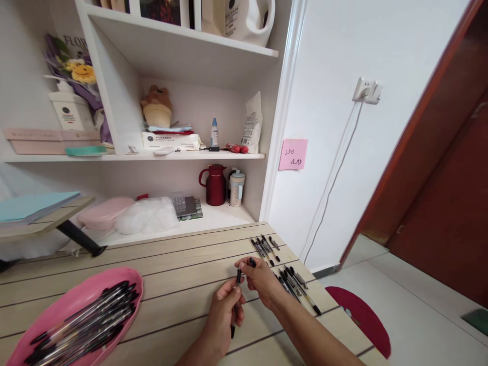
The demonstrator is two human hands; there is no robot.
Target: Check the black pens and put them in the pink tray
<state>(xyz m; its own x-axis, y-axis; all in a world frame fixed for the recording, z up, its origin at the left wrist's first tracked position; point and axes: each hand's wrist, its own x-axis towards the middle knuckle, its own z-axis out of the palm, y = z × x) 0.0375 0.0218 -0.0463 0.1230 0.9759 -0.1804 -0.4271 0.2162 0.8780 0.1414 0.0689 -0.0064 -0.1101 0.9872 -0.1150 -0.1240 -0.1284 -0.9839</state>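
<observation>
My left hand is closed around a black pen, held nearly upright over the table. Its upper end reaches the fingertips of my right hand. A short black piece like a pen cap sticks out between the fingers of that hand, its lower part hidden. To the right lie two groups of pens and pen parts on the table: a farther group and a nearer group beside my right wrist. At the left, a pink oval bowl holds many black-capped clear pens.
A slatted wooden table runs to the white shelves. A small raised stand with a blue folder is at left. On the lower shelf are a red jug and a cup. A red round stool is beyond the right edge.
</observation>
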